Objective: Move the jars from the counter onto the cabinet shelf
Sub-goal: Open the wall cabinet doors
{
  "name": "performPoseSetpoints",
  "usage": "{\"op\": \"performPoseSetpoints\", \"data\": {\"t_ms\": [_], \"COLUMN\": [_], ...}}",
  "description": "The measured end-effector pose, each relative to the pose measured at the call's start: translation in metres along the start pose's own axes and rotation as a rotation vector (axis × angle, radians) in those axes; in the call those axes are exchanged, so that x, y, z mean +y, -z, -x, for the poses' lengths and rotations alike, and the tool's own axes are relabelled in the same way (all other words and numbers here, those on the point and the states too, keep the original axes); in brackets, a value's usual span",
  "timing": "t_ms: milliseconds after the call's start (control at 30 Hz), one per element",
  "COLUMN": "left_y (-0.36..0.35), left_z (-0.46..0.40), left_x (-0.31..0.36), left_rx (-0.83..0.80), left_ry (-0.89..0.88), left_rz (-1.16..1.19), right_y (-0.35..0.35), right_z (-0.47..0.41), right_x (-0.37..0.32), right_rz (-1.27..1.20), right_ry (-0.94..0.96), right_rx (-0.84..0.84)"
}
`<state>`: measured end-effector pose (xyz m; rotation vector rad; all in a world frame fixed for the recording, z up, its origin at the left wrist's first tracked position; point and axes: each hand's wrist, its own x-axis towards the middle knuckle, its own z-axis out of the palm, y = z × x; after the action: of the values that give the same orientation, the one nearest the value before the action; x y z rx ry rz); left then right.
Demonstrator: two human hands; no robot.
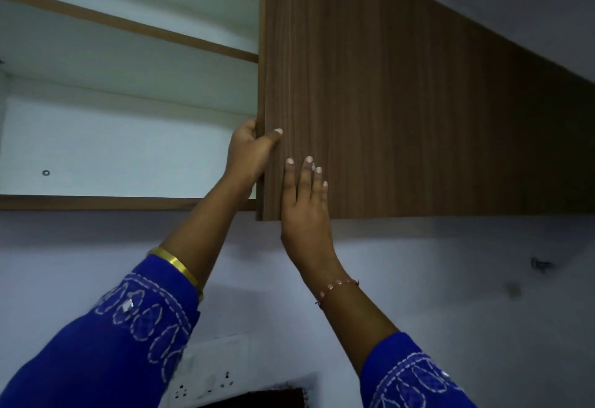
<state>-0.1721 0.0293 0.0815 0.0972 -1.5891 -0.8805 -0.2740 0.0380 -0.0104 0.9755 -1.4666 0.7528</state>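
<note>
A brown wood-grain cabinet door (402, 101) hangs on the wall cabinet above me. My left hand (249, 153) grips the door's left edge, thumb on the front and fingers behind it. My right hand (306, 198) lies flat against the door's front near its lower corner, fingers spread and holding nothing. To the left the cabinet is open, showing a white interior with a lower shelf (96, 203) and an upper shelf (135, 26), both edged in brown. No jars and no counter are in view.
A pale wall (450, 279) runs below the cabinet. A white switch and socket plate (212, 372) sits low on the wall between my blue embroidered sleeves. A dark object edge (267, 399) shows at the bottom.
</note>
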Motion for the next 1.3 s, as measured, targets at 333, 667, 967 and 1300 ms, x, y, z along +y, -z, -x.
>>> {"op": "performPoseSetpoints", "data": {"t_ms": [333,667,967,1300], "left_y": [-0.060,-0.145,-0.233,-0.316], "left_z": [0.046,0.096,0.137,0.158], "left_x": [0.059,0.116,0.156,0.153], "left_rx": [0.022,0.060,0.018,-0.221], "left_ry": [-0.083,-0.145,-0.234,-0.351], "left_rz": [0.044,-0.009,-0.084,-0.060], "right_y": [0.072,0.145,0.207,0.235], "right_z": [0.016,0.040,0.058,0.068], "right_x": [0.043,0.107,0.177,0.257], "right_rz": [-0.259,-0.613,-0.823,-1.025], "right_ry": [-0.005,-0.141,-0.383,-0.615], "right_rx": [0.108,0.117,0.099,0.176]}}
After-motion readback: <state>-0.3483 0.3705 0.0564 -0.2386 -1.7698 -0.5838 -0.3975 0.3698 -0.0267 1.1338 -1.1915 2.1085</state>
